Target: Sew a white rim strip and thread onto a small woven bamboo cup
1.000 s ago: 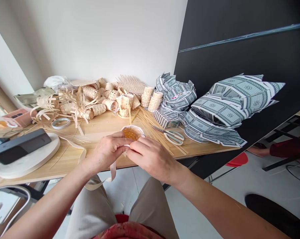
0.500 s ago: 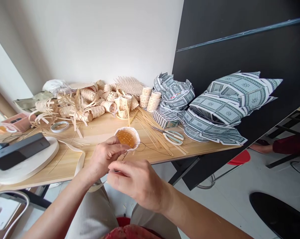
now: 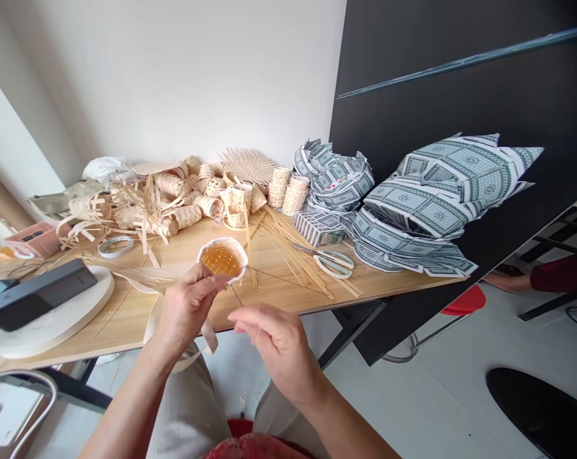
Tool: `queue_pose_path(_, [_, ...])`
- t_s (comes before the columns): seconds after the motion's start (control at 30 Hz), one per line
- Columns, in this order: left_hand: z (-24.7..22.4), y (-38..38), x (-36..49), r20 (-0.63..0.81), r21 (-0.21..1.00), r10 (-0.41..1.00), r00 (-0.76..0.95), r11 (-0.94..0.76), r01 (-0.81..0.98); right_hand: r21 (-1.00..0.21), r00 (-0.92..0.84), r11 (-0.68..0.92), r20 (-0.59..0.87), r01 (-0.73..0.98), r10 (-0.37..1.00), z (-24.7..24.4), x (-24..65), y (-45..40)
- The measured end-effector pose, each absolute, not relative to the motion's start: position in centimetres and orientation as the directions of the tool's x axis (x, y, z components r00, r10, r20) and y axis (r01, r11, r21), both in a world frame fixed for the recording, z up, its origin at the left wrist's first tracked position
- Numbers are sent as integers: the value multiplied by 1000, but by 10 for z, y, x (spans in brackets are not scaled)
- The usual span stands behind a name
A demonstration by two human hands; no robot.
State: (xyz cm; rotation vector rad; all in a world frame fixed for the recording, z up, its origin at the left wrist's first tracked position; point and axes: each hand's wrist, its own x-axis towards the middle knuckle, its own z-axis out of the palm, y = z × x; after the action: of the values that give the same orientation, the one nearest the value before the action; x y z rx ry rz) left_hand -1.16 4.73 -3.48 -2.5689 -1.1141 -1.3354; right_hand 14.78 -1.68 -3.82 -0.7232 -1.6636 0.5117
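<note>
My left hand (image 3: 190,307) is shut on a small round woven cup (image 3: 222,260) with a pale rim and an amber woven centre, gripping it from below. A long pale strip (image 3: 204,338) hangs down beside that hand. A thin dark thread (image 3: 236,295) runs from the cup's rim towards my right hand (image 3: 275,347), which is just below and apart from the cup. Its fingers are loosely curled, with nothing visible between them.
On the wooden table (image 3: 173,258) lie bamboo strips (image 3: 292,255), scissors (image 3: 329,260), and a tape roll (image 3: 116,247). Woven bamboo pieces (image 3: 173,201) and folded patterned paper shapes (image 3: 426,204) stand behind them. A dark slab rests on a white round board (image 3: 53,312) at left.
My right hand has left the cup and moved down towards my lap. My left hand has carried the cup leftward, and a thin thread now shows at its rim.
</note>
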Motion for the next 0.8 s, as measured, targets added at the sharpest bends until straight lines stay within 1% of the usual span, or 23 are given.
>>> queue_pose_path(0.07, [-37, 47, -13, 733, 284, 597, 326, -704, 651, -783, -77, 612, 607, 115, 791, -46, 154, -20])
queue_pose_path(0.13, [-38, 48, -15, 730, 299, 619, 290, -671, 678, -879, -98, 477, 472, 25, 876, -55, 163, -25])
queue_pose_path(0.2, [-40, 49, -16, 729, 314, 632, 264, -651, 692, -938, -109, 336, 344, -91, 933, -64, 174, -31])
queue_pose_path(0.27, [-42, 49, -15, 735, 323, 635, 240, -638, 699, -950, -73, 206, 229, -232, 971, -72, 187, -38])
queue_pose_path(0.33, [-44, 47, -13, 752, 320, 622, 218, -634, 704, -929, -26, 88, 104, -360, 994, -79, 203, -46])
queue_pose_path(0.43, [-48, 43, -7, 783, 251, 573, 242, -647, 720, -880, 16, -45, -59, -473, 998, -86, 223, -55])
queue_pose_path(0.53, [-53, 39, 1, 821, 152, 515, 246, -612, 776, -849, 56, -70, -116, -524, 992, -91, 230, -61])
queue_pose_path(0.6, [-56, 38, 6, 855, 127, 475, 207, -579, 805, -838, 39, -79, -119, -540, 992, -96, 225, -63])
queue_pose_path(0.67, [-56, 39, 9, 882, 130, 441, 164, -563, 816, -824, -36, -123, -123, -554, 992, -103, 214, -64])
queue_pose_path(0.8, [-52, 39, 9, 915, 147, 389, 102, -559, 816, -763, -247, -256, -130, -594, 960, -115, 189, -64])
